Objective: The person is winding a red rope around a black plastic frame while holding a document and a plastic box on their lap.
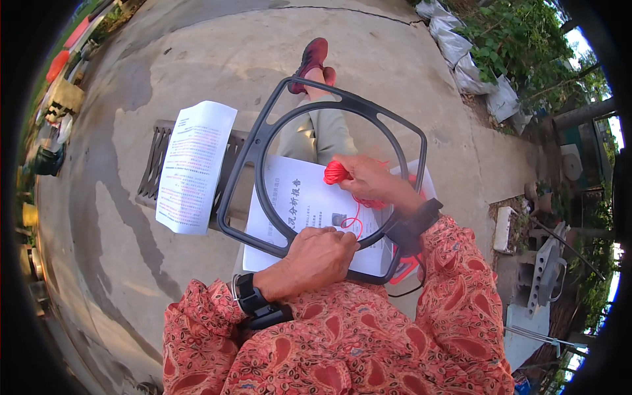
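Note:
A large black plastic frame [254, 153], with a round ring inside a roughly square outline, lies tilted over my lap. My left hand [319, 255] is closed round the near side of the ring, its fingertips curled over the rim. Inside the ring, my right hand [374, 176] grips a small bundle of red yarn [334, 172]. A loose strand of yarn [359, 220] loops down from there toward my left fingers. More red yarn lies below my right hand, partly hidden by it. White printed sheets [280, 191] rest on my lap beneath the frame.
To the left, a printed sheet [194, 168] lies on a dark slatted stool [151, 161]. My outstretched leg ends in a dark red shoe [312, 62] on the concrete ground [197, 59]. White sacks [471, 72], plants [520, 39] and blocks line the right side.

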A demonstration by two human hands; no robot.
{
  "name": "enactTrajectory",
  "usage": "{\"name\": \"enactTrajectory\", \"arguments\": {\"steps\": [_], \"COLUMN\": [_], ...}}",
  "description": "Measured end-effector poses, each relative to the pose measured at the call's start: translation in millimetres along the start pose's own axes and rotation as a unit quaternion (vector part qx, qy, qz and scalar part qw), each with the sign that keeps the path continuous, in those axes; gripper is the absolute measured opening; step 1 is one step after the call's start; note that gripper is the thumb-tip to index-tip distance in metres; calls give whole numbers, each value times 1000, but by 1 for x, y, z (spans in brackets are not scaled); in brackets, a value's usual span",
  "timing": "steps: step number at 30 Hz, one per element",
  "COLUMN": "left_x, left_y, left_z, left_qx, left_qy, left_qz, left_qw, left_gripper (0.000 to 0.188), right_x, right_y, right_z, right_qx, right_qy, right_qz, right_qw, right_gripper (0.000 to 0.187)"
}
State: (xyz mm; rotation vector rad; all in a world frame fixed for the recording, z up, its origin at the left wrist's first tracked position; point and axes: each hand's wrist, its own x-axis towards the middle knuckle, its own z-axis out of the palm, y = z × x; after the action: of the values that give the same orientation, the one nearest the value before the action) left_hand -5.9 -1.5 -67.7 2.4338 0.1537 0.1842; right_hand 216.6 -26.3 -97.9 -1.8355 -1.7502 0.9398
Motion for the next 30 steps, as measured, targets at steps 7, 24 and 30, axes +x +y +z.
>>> {"name": "enactTrajectory", "arguments": {"steps": [7, 24, 30], "left_x": [-4, -13, -19], "left_y": [-12, -4, -11], "left_z": [-3, -22, -16], "left_qx": [-2, 7, 40], "left_qy": [-14, 20, -22], "left_qz": [-33, -42, -53], "left_qw": [999, 999, 998], "left_gripper": [20, 16, 17], "right_x": [3, -20, -29], "right_y": [0, -55, -40], "right_z": [9, -16, 14], "right_qx": [-8, -239, -218], "right_qy": [49, 82, 17], "right_qz": [-3, -137, -158], "right_qw": [999, 958, 963], "right_gripper": [19, 18, 17]}}
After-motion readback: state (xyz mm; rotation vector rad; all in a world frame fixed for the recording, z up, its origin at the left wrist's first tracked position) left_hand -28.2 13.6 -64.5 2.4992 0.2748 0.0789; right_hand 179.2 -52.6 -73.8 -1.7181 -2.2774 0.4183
